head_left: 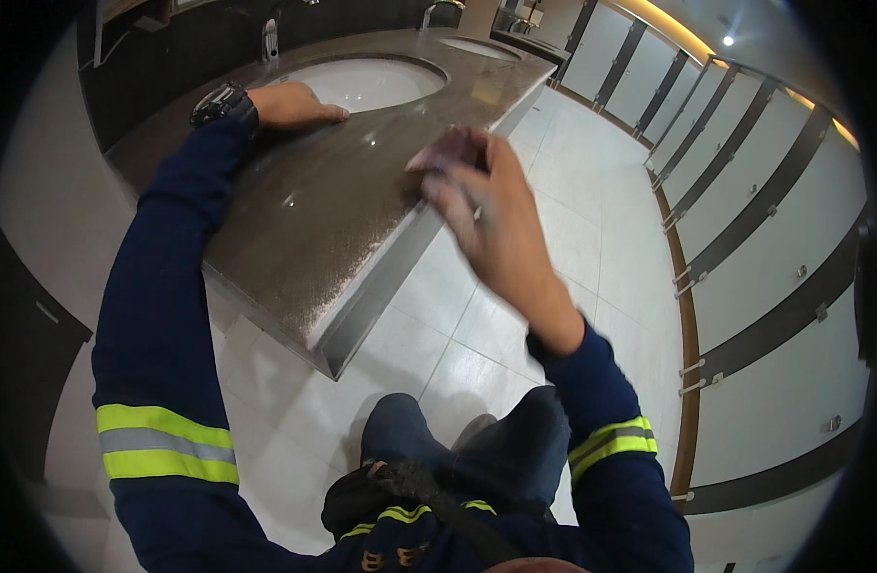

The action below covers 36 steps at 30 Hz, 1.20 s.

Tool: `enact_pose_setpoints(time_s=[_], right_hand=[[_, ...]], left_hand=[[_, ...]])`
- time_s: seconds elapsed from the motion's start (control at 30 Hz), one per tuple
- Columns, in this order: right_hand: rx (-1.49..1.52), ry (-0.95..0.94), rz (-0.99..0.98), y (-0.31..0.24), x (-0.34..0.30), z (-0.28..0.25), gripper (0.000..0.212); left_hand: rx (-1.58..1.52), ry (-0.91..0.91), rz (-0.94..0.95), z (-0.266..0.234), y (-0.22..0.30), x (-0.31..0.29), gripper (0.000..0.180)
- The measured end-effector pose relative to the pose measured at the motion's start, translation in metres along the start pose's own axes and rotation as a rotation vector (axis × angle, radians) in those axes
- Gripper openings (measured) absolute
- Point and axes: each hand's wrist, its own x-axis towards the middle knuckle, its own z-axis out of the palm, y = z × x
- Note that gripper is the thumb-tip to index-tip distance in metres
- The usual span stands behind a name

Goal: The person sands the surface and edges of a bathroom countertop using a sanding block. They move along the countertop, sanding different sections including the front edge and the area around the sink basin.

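Observation:
My left hand (295, 105) rests on the brown stone countertop (295, 205) at the near rim of a white oval sink (362, 84). Its one clearly visible digit is stretched out along the rim; the other fingers are mostly hidden. Over the counter's front edge, my right hand (491, 205) pinches a small folded, purplish-brown piece (453, 151) that looks like sandpaper. Motion blurs this hand and the piece, and whether they touch the edge I cannot tell. Pale powder (348, 282) lies along the front edge toward the near corner.
Chrome taps (270, 40) stand behind the sinks, and a second basin (479, 48) is farther along. The counter's near corner (331, 368) juts out close to my legs (457, 435). White tiled floor (581, 239) runs to toilet cubicle doors (758, 306) on the right.

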Motion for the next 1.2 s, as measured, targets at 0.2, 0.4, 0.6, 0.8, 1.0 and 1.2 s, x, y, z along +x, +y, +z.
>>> enact_pose_setpoints(time_s=[0.2, 0.4, 0.6, 0.8, 1.0, 1.2], right_hand=[[0.071, -0.154, 0.346, 0.083, 0.033, -0.010, 0.023], [0.123, -0.079, 0.072, -0.018, -0.004, -0.016, 0.021], [0.055, -0.133, 0.199, -0.026, 0.007, -0.006, 0.021], [0.137, -0.162, -0.020, -0.102, -0.008, -0.024, 0.025], [0.186, -0.180, 0.007, -0.138, -0.009, -0.023, 0.028], [0.206, -0.243, 0.040, -0.146, -0.009, -0.029, 0.030]], left_hand=[[0.016, 0.000, 0.026, 0.002, 0.004, 0.005, 0.088], [0.003, -0.006, 0.070, 0.002, -0.003, 0.005, 0.089], [0.005, 0.013, 0.038, -0.002, -0.001, -0.005, 0.094], [0.001, 0.060, 0.069, -0.003, 0.010, -0.009, 0.096], [-0.035, 0.064, 0.018, 0.002, 0.014, -0.013, 0.098], [-0.047, 0.074, 0.015, 0.004, 0.008, -0.003, 0.101]])
